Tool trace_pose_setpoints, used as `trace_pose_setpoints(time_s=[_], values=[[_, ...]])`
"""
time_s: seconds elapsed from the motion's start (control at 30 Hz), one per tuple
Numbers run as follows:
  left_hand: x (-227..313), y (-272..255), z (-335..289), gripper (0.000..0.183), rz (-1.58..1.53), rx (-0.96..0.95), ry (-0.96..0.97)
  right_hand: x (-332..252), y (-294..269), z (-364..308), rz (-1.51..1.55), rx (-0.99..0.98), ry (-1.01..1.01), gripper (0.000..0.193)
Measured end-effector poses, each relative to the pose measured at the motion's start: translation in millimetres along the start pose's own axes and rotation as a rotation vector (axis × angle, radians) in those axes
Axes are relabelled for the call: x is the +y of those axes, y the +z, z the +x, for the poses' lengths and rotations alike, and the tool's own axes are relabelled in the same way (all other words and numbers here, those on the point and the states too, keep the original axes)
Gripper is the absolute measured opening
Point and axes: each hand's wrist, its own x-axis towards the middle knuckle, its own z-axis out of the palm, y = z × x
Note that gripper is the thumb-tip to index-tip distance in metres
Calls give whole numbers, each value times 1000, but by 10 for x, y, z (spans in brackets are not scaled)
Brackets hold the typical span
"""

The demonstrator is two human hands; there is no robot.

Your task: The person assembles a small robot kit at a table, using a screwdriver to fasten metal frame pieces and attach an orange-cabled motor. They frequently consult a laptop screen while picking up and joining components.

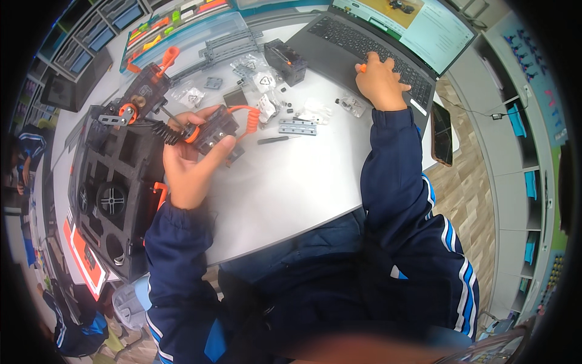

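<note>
In my left hand (pixel 193 167) is a dark see-through motor block (pixel 216 128), gripped between thumb and fingers. A coiled orange cable (pixel 251 118) loops off its right side. An orange ring and black coiled part link it to a second dark motor block (pixel 143 91) with an orange cable on top. My right hand (pixel 383 84) rests over the keyboard of a black laptop (pixel 339 45), fingers partly spread. A small orange piece (pixel 362 68) shows at its thumb side, seemingly pinched there; its kind cannot be made out.
Plastic bags (pixel 265 82), grey perforated strips (pixel 297 127), a screwdriver (pixel 276 139) and another dark block (pixel 285 60) lie on the white table (pixel 285 188). A foam-lined case (pixel 136 194) with wheels stands left. A teal parts box (pixel 182 45) is behind; a phone (pixel 442 136) lies right.
</note>
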Motion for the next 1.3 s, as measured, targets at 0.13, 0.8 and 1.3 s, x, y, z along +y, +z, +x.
trace_pose_setpoints(time_s=[0.13, 0.8, 1.3], values=[[34, -6, -24, 44, -33, 21, -45, 5, 42, 58, 17, -116, 65, 50], [-17, -54, -22, 47, -9, -5, -14, 130, 103, 165, -83, -87, 193, 50], [-4, -40, -11, 47, 0, 1, 0, 98, -77, 84, -76, -151, 168, 43]])
